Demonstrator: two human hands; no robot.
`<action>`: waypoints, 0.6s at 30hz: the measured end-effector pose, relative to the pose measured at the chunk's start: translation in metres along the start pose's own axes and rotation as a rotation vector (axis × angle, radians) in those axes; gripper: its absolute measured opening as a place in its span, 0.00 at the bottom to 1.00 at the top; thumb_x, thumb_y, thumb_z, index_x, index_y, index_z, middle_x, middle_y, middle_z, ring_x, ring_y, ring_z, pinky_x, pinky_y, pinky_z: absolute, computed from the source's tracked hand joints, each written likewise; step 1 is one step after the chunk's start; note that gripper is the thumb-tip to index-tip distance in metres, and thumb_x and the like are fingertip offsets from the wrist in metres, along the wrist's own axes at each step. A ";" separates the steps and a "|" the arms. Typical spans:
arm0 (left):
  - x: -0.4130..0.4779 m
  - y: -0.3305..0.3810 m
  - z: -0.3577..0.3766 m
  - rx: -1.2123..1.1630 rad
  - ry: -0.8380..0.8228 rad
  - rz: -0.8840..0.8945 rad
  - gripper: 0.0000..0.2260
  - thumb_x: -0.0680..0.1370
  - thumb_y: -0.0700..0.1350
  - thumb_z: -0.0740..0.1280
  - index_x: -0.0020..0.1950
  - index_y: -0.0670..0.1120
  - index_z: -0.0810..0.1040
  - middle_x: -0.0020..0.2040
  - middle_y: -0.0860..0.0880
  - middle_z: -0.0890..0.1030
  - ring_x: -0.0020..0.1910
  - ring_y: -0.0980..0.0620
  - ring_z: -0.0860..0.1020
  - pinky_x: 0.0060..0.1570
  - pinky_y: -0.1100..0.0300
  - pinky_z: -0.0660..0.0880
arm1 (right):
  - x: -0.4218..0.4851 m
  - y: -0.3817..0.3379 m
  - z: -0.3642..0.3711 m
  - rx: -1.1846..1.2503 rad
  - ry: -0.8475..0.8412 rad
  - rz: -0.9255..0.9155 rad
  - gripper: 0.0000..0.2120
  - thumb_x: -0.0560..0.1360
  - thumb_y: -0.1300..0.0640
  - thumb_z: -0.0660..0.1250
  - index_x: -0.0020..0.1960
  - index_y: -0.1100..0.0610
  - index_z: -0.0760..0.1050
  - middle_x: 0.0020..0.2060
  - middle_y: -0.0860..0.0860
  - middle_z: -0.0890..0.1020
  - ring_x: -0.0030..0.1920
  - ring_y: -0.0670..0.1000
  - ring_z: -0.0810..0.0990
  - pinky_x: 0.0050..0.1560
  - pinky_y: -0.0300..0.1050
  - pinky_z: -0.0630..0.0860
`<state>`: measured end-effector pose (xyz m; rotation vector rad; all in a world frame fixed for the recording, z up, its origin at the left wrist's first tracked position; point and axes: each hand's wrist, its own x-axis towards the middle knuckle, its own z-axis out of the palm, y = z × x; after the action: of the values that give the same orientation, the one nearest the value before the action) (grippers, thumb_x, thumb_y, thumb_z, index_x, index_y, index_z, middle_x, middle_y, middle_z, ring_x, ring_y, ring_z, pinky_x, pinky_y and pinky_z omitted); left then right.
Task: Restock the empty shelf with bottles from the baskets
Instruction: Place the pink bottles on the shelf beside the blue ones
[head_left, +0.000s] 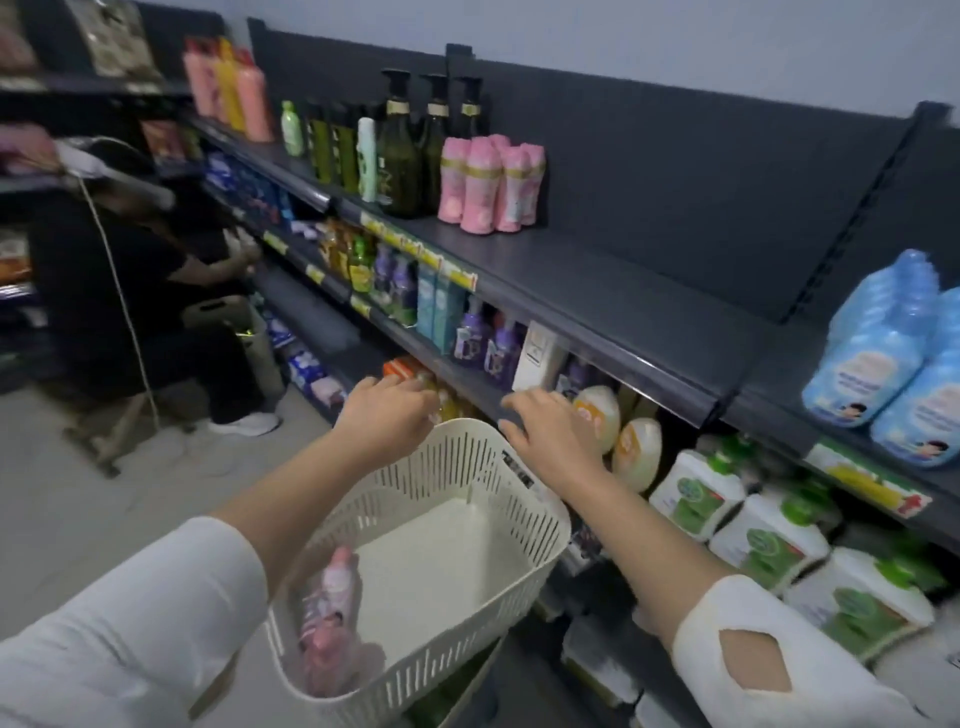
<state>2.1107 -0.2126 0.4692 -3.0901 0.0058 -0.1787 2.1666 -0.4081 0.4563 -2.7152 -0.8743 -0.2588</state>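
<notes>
A cream slotted basket (467, 525) sits low in front of me, holding pink bottles (330, 608) in its near left corner. My left hand (387, 413) is at the basket's far left rim, with its fingers curled down over the edge. My right hand (550, 428) lies palm down at the far right rim, fingers spread and fairly straight, beside the shelf edge. On the top shelf (597, 270) stand several matching pink bottles (488, 182), with bare shelf to their right.
Dark green pump bottles (415, 140) stand left of the pink ones, and blue jugs (893, 358) stand at the far right. Lower shelves are packed with goods. A second basket (447, 696) lies under the cream one. A person in black (130, 291) sits on a stool by the shelves at left.
</notes>
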 end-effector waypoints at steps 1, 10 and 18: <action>-0.004 -0.009 0.009 -0.008 -0.039 -0.031 0.13 0.79 0.52 0.57 0.59 0.54 0.76 0.59 0.51 0.77 0.60 0.48 0.73 0.54 0.54 0.67 | 0.006 -0.005 0.015 0.007 -0.052 -0.024 0.14 0.80 0.48 0.58 0.63 0.51 0.72 0.58 0.48 0.76 0.61 0.53 0.72 0.53 0.49 0.72; -0.052 -0.071 0.099 -0.032 -0.371 -0.172 0.14 0.78 0.50 0.61 0.62 0.52 0.74 0.62 0.48 0.75 0.63 0.47 0.72 0.60 0.54 0.67 | 0.028 -0.060 0.154 0.177 -0.717 -0.064 0.18 0.77 0.51 0.63 0.66 0.52 0.71 0.61 0.53 0.77 0.60 0.55 0.75 0.57 0.49 0.74; -0.076 -0.107 0.153 -0.078 -0.379 -0.091 0.15 0.79 0.52 0.59 0.61 0.49 0.77 0.62 0.48 0.76 0.64 0.46 0.72 0.60 0.58 0.68 | 0.023 -0.102 0.260 0.315 -0.996 0.213 0.23 0.76 0.54 0.66 0.69 0.60 0.69 0.66 0.58 0.73 0.65 0.57 0.72 0.61 0.43 0.69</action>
<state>2.0525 -0.0986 0.3139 -3.1474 -0.1446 0.4148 2.1461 -0.2343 0.2370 -2.5077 -0.7104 1.2465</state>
